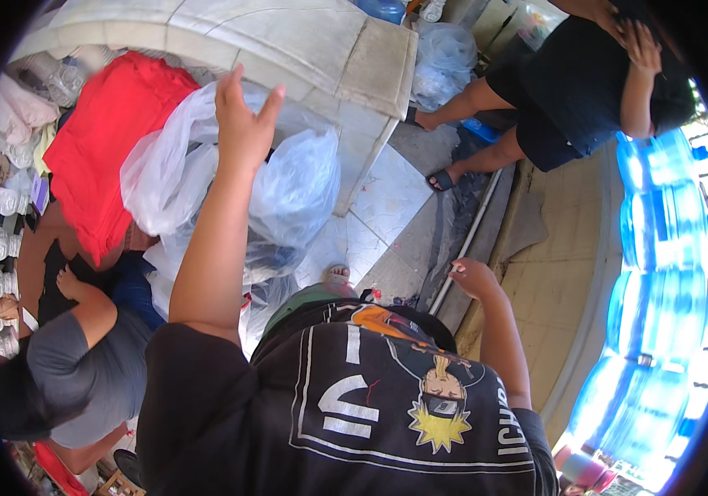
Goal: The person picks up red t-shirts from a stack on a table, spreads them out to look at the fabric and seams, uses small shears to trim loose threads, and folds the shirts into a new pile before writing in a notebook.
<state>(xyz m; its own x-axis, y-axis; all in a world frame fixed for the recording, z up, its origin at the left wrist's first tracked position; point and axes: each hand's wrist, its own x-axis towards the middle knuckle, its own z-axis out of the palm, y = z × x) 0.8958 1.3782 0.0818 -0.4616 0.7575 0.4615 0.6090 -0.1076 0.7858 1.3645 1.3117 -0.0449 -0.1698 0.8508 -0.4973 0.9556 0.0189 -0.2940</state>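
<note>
My left hand [246, 124] is raised with its fingers spread and holds nothing. It appears over the tiled ledge and beside a heap of translucent plastic bags [297, 188]; whether it touches them I cannot tell. A bright red cloth [118, 136] lies to the left of the bags. Out to the right, my right hand [476, 279] is closed, its fingertips pressed together above the step. A small pale spot shows at those fingertips, too small to name.
A tiled ledge [304, 50] spans the far side. At left sits a person in a grey shirt [106, 380]; another in black [560, 91] stands far right. Blue water jugs [660, 310] are stacked at right. A pale pipe [474, 231] runs along the step.
</note>
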